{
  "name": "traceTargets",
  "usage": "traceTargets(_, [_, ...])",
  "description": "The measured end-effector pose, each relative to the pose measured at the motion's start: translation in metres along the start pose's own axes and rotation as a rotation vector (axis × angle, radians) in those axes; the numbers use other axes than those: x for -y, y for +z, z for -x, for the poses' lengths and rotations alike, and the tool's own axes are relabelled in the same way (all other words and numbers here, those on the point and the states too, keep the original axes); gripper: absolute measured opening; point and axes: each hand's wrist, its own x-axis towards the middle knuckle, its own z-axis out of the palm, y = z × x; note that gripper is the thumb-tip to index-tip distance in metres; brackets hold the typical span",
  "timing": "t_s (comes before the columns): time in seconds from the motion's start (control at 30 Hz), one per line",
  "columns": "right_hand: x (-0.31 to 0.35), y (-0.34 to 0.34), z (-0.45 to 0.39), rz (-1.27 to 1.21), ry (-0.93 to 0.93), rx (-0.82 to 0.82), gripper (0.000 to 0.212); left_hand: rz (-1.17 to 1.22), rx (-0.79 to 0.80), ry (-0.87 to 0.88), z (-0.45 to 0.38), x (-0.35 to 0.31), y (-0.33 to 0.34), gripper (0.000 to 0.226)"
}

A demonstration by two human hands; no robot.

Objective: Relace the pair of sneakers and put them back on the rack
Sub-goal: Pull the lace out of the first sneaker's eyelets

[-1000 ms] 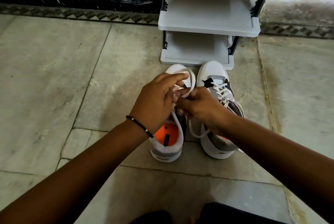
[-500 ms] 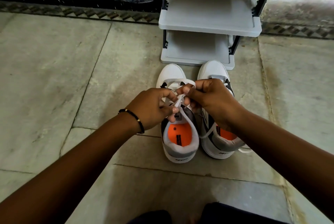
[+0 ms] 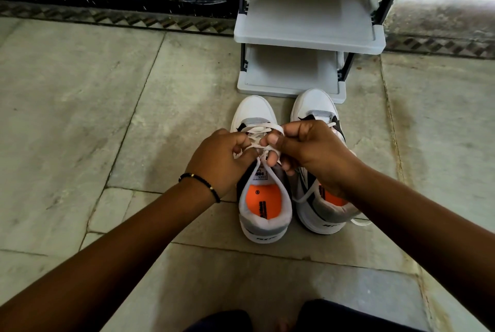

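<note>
The step in hand looks like tying off the left sneaker (image 3: 263,192): the left hand (image 3: 223,160) and right hand (image 3: 308,149) each pinch its white lace (image 3: 263,131), meeting over the tongue. The right sneaker (image 3: 318,171) sits under the right hand. Next: pull the knot snug, then lift both beyond the hands onto the rack (image 3: 308,40), whose two visible shelves are bare.

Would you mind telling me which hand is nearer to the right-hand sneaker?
Right. The right hand lies directly over the right-hand sneaker, covering its laces, while the left hand is beyond the left sneaker, on its far side.
</note>
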Motion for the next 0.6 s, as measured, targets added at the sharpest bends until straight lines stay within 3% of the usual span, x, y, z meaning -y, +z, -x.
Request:
traceTargets(0.1, [0.001, 0.000, 0.001, -0.006, -0.001, 0.015, 0.015, 0.222, -0.013, -0.060, 0.004, -0.008, 0.001, 0.015])
traceTargets(0.23, [0.005, -0.001, 0.000, 0.020, 0.018, -0.007, 0.015, 0.986, 0.207, -0.406, 0.010, -0.022, -0.007, 0.024])
traceTargets(0.33, [0.006, -0.002, 0.000, 0.036, 0.040, -0.061, 0.012, 1.135, 0.295, -0.546, 0.008, -0.018, -0.011, 0.018])
traceTargets(0.47, [0.008, -0.007, -0.001, 0.066, 0.047, -0.152, 0.012, 1.227, 0.193, -0.595, 0.005, -0.014, -0.019, 0.021])
traceTargets(0.6, [0.017, -0.020, 0.003, 0.163, 0.045, -0.208, 0.016, 1.362, -0.033, -0.586, 0.001, -0.007, -0.025, 0.029])
